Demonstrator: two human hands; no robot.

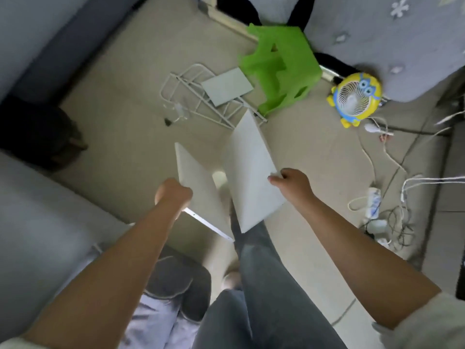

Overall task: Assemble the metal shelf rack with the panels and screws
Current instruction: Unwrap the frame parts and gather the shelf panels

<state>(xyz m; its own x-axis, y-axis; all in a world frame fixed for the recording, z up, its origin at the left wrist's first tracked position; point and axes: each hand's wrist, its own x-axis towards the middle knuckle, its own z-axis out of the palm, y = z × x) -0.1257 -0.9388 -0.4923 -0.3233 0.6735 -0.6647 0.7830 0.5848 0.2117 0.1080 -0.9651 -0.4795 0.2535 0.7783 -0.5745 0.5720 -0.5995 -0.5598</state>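
A pale tiled floor [130,79] fills the view from the head camera, with a grey patterned bed [392,34] at 1 o'clock.

Three white metal panels are in sight. Two of them are held up over the floor near the centre, tilted and leaning away from each other, apart, with a gap between them.

The left hand [173,193] is a closed fist, its fingers curled together and clamped on the near edge of the left panel [198,182]. A row of small holes runs along the bent lip at this panel's lower edge.

The right hand [292,183] pinches the right panel [249,172] at its right-hand edge, thumb on the face and fingers tucked behind. The lower corner of that panel hangs over the person's outstretched leg [266,285] in grey trousers.

The third panel [226,89] lies flat at 12 o'clock on top of the white wire frames [183,96], which lie on the floor. They overlap too much for a sure count.

Just right of them, at 1 o'clock, one green stool [281,69] lies tipped on its side. One yellow cartoon fan [354,98] stands at 2 o'clock. At 3 to 4 o'clock there is one white power strip [373,200] among a tangle of cables [397,222].
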